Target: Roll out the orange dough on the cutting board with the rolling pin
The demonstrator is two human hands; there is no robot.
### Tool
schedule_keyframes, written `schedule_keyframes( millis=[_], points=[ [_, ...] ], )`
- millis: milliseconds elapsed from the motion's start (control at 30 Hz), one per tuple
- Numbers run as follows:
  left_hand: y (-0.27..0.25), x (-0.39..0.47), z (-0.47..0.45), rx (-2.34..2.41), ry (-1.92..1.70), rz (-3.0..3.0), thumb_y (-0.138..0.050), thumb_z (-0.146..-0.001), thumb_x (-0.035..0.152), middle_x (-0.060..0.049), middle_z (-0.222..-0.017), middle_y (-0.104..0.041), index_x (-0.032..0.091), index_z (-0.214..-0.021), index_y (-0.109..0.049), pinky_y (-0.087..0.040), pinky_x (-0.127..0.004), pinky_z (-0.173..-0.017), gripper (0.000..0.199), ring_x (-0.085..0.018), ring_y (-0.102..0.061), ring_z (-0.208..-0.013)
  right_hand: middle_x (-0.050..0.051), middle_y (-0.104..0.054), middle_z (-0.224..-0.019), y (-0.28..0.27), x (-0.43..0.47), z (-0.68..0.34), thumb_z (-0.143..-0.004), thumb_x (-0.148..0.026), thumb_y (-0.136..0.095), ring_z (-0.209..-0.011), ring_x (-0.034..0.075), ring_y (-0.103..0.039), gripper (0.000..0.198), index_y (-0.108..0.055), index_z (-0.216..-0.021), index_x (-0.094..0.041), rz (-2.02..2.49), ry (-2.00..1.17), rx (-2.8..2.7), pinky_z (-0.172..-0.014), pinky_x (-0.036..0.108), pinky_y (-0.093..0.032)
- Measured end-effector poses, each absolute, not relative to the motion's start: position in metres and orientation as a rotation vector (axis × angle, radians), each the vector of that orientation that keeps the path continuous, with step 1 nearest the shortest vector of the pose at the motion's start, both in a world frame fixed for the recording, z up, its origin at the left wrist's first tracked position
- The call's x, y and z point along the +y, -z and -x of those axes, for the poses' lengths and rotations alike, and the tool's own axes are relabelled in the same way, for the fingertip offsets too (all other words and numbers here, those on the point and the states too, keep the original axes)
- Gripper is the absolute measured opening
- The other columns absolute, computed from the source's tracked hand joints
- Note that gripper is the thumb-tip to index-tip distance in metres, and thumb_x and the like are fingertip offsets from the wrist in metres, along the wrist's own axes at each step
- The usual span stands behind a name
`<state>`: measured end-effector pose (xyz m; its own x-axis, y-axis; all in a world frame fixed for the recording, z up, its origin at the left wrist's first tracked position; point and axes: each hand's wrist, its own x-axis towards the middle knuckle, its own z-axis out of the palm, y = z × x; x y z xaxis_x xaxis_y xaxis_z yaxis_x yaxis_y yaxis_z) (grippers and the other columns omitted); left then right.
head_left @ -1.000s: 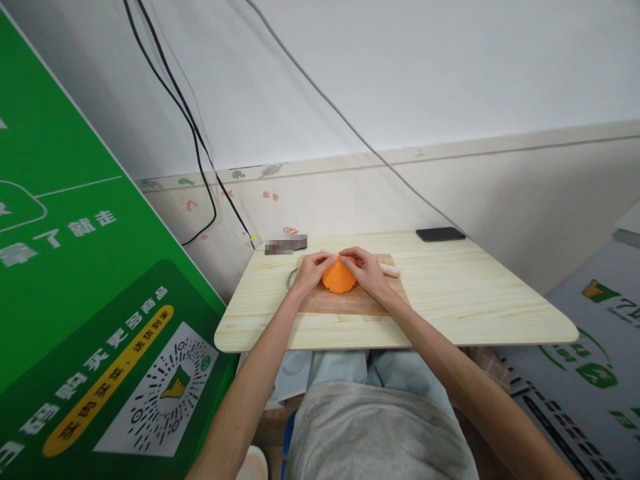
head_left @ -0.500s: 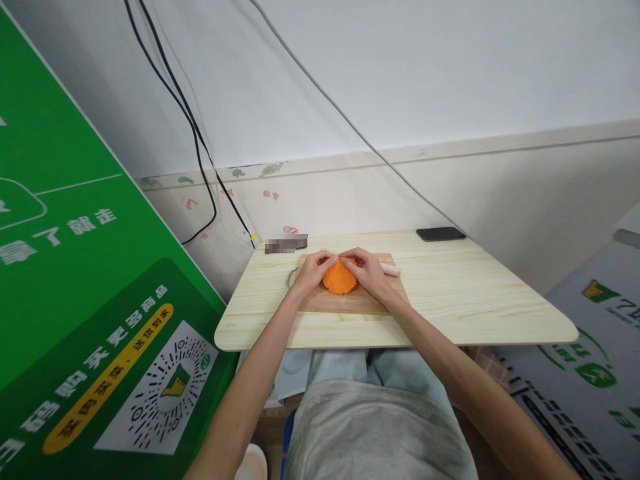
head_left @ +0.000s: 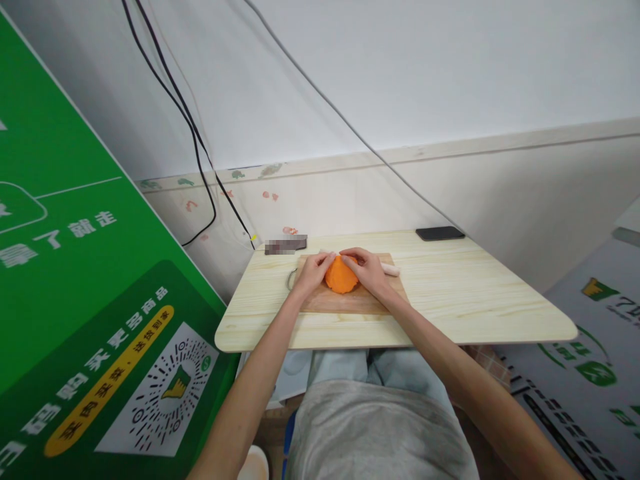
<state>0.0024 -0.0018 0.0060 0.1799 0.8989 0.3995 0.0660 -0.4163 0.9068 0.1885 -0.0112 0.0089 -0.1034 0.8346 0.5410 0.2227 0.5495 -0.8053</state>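
Observation:
A flattened round of orange dough (head_left: 342,276) with an uneven edge is held between my hands over the wooden cutting board (head_left: 345,305). My left hand (head_left: 315,268) is closed at its upper left edge, thumb and fingers pinched together. From the other side my right hand (head_left: 366,268) grips the upper right edge, its thumb lying on the near face and its fingers curled over the top. Behind my right hand a pale rolling pin (head_left: 390,269) lies on the board, mostly hidden by the hands and dough.
A metal ring handle (head_left: 291,279) sits at the board's left end. On the light wood table (head_left: 470,293) a black phone (head_left: 440,233) lies at the back right, and a dark, pixelated object (head_left: 286,245) at the back left. A green panel (head_left: 100,220) stands left; cables (head_left: 195,127) hang against the wall.
The orange dough has shifted slightly to the right and looks rounder than before. My left fingertips have moved a little at its edge, while the right hand stays almost in place.

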Motion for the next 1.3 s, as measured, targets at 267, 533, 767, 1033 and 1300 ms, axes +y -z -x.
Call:
schedule_keyframes(
  millis=[267,533,767,1033,1300],
  points=[
    [-0.0021,0.0012,-0.0016,0.882,-1.392,-1.546,-0.085,-0.077,0.046,-0.008,-0.094,-0.078,0.017,-0.092,-0.078,-0.054,-0.032,-0.085,0.033,-0.02,-0.069,-0.088,0.008,-0.08,-0.106,-0.011,-0.0137,-0.1877,-0.091,-0.04,-0.07,-0.096,0.023,-0.074,0.021,-0.077,-0.101,-0.022,0.913,-0.677,-1.591,-0.09,0.039,-0.059],
    [-0.003,0.002,-0.0013,0.921,-1.45,-1.415,-0.093,-0.068,0.045,-0.009,-0.091,-0.078,0.017,-0.091,-0.078,-0.056,-0.035,-0.083,0.039,-0.02,-0.071,-0.084,0.008,-0.08,-0.111,-0.0102,-0.0107,-0.1888,-0.091,-0.045,-0.07,-0.098,0.024,-0.075,0.03,-0.076,-0.11,-0.023,0.885,-0.777,-1.495,-0.091,0.04,-0.062],
    [-0.0038,0.0024,0.0001,0.963,-1.51,-1.323,-0.092,-0.066,0.04,-0.007,-0.083,-0.078,0.017,-0.085,-0.078,-0.055,-0.033,-0.078,0.033,-0.019,-0.07,-0.079,0.008,-0.081,-0.105,-0.0126,-0.0127,-0.189,-0.089,-0.041,-0.071,-0.095,0.024,-0.075,0.024,-0.077,-0.102,-0.022,0.905,-0.79,-1.508,-0.091,0.04,-0.061],
    [-0.0039,0.0009,-0.0002,0.927,-1.467,-1.357,-0.09,-0.069,0.041,-0.007,-0.089,-0.078,0.018,-0.088,-0.078,-0.054,-0.033,-0.082,0.033,-0.02,-0.07,-0.084,0.007,-0.08,-0.099,-0.0146,-0.0142,-0.189,-0.088,-0.041,-0.071,-0.089,0.023,-0.074,0.026,-0.078,-0.105,-0.022,0.899,-0.79,-1.515,-0.085,0.038,-0.061],
    [-0.0066,-0.0022,-0.001,0.929,-1.47,-1.365,-0.094,-0.065,0.044,-0.007,-0.086,-0.079,0.017,-0.085,-0.08,-0.054,-0.033,-0.08,0.037,-0.019,-0.07,-0.081,0.008,-0.081,-0.099,-0.0158,-0.0151,-0.1889,-0.086,-0.047,-0.075,-0.09,0.024,-0.074,0.029,-0.078,-0.097,-0.02,0.914,-0.784,-1.564,-0.085,0.038,-0.059]
  ],
)
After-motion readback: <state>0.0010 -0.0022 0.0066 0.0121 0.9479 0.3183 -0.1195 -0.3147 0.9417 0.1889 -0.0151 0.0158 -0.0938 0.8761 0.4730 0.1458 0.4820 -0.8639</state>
